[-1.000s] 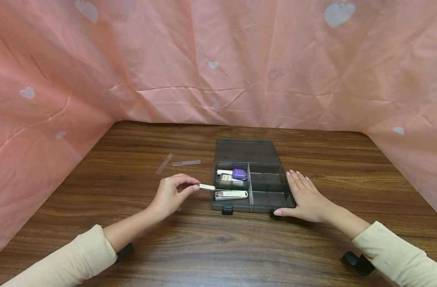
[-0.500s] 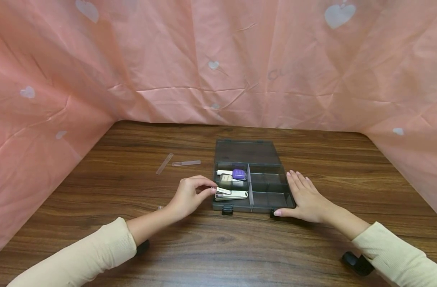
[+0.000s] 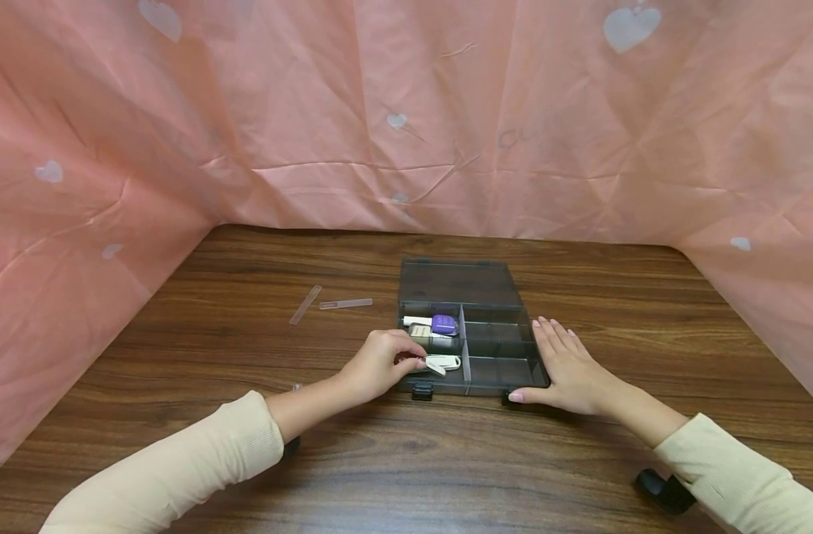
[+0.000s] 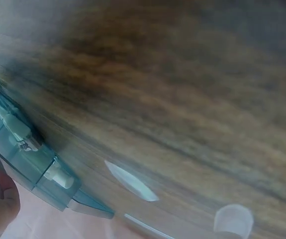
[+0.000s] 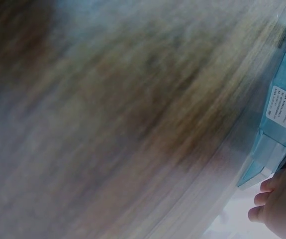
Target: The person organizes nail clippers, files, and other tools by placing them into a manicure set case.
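Observation:
In the head view, my left hand (image 3: 380, 365) pinches a small white nail clipper (image 3: 436, 367) in the front left compartment of a dark see-through divided box (image 3: 456, 284). Beneath it lies a larger nail clipper (image 3: 452, 362), partly covered by my fingers. My right hand (image 3: 570, 371) rests spread along the box's right side, its thumb at the front corner. The lid lies back, away from me. Behind the clippers, the back left compartment contains a purple nail polish bottle (image 3: 445, 324) and a pale bottle (image 3: 420, 331). The left wrist view catches part of my left hand (image 4: 1, 204) beside the box.
Two clear plastic strips (image 3: 346, 303) lie on the wooden table (image 3: 246, 297), left of the box. A small clear piece (image 3: 297, 386) sits behind my left forearm. Pink cloth (image 3: 446, 148) hangs around the table's back and sides. A white label (image 5: 284, 108) shows on the box.
My left hand has moved right with the small nail clipper, from the box's left edge into the front left compartment over the larger clipper. My right hand has stayed put.

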Action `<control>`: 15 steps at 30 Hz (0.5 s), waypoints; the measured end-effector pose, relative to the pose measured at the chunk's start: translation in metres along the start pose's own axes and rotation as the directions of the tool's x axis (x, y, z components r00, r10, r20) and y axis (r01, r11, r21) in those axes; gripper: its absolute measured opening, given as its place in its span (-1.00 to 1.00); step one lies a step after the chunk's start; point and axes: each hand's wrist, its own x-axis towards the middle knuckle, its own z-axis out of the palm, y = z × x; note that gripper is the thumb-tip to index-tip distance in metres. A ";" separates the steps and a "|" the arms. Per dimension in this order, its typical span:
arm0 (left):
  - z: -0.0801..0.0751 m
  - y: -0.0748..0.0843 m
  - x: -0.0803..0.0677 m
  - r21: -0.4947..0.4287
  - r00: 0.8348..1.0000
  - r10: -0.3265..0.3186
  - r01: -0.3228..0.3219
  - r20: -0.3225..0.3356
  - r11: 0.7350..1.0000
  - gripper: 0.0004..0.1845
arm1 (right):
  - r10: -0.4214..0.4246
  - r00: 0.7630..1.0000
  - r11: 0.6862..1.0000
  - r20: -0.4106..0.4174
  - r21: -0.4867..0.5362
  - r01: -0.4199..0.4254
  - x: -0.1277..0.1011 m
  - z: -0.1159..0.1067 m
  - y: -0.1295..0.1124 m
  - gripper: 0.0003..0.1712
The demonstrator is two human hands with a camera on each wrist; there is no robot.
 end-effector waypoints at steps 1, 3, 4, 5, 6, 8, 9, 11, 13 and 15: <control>0.000 0.000 0.001 0.011 1.000 0.013 -0.013 0.013 1.000 -0.92 | -0.005 1.000 1.000 -0.006 -0.002 0.005 0.000 0.000 0.000 0.36; 0.001 0.001 0.003 0.039 0.998 0.038 -0.040 0.040 0.998 -0.92 | -0.020 1.000 1.000 -0.021 -0.004 0.020 0.000 0.002 0.002 0.35; 0.001 0.001 0.004 0.049 0.997 0.050 -0.053 0.055 0.997 -0.91 | -0.020 1.000 1.000 -0.023 -0.002 0.020 0.000 0.002 0.002 0.35; 0.001 0.001 0.005 0.056 0.996 0.058 -0.062 0.072 0.996 -0.91 | -0.022 0.999 1.000 -0.024 0.001 0.022 0.000 0.002 0.002 0.35; 0.001 0.001 0.005 0.064 0.994 0.066 -0.072 0.089 0.995 -0.91 | -0.024 0.999 1.000 -0.025 0.001 0.024 0.000 0.002 0.002 0.35; 0.001 0.002 0.007 0.073 0.990 0.072 -0.081 0.124 0.994 -0.91 | -0.022 1.000 1.000 -0.022 0.005 0.022 0.000 0.002 0.001 0.35; 0.001 0.003 0.008 0.075 0.988 0.073 -0.084 0.139 0.994 -0.91 | -0.016 1.000 1.000 -0.015 0.006 0.016 0.000 0.001 0.000 0.36; 0.000 0.003 0.010 0.083 0.984 0.070 -0.085 0.163 0.993 -0.91 | -0.011 1.000 1.000 -0.009 0.011 0.011 0.000 0.001 0.000 0.36; 0.000 0.004 0.011 0.092 0.981 0.069 -0.087 0.181 0.992 -0.91 | -0.006 1.000 1.000 -0.004 0.011 0.006 0.000 0.001 0.000 0.36; -0.001 0.004 0.013 0.098 0.977 0.069 -0.090 0.201 0.991 -0.92 | -0.001 1.000 1.000 0.000 0.011 0.001 0.000 0.001 0.000 0.36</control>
